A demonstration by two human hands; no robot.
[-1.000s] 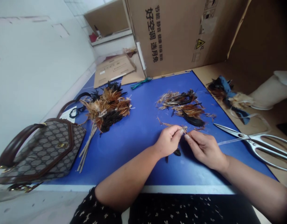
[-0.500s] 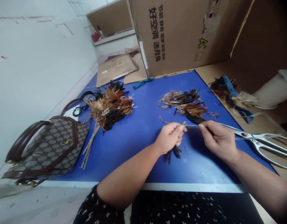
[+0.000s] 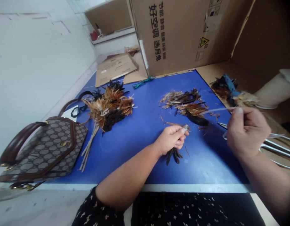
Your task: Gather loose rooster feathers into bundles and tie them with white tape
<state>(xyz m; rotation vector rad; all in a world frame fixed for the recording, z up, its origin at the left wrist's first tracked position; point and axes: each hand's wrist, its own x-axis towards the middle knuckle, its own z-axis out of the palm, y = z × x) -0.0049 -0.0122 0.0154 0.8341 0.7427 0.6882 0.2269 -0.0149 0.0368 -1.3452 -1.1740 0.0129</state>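
My left hand (image 3: 171, 140) is closed around a small bunch of dark feathers (image 3: 174, 156). The tips hang below my fist and the pale quill ends poke out by the thumb. Up and to the right, my right hand (image 3: 247, 131) pinches a thin translucent strip (image 3: 217, 110) that stretches off leftward. Beyond my hands lies a pile of loose brown and black feathers (image 3: 182, 99), with one long black feather (image 3: 196, 119) at its near side. Metal scissors (image 3: 280, 147) rest at the right, partly hidden behind my right hand.
Feather bundles on sticks (image 3: 109, 106) lie to the left, beside a patterned handbag (image 3: 43, 147). A feather bunch with blue cloth (image 3: 228, 86) and a pale cylinder (image 3: 275, 89) are at the right. A large cardboard box (image 3: 182, 34) stands behind the blue board (image 3: 140, 135).
My right hand has moved right and up, away from my left hand, drawing the translucent strip out with it. My left hand stays almost where it was, still holding the feathers.
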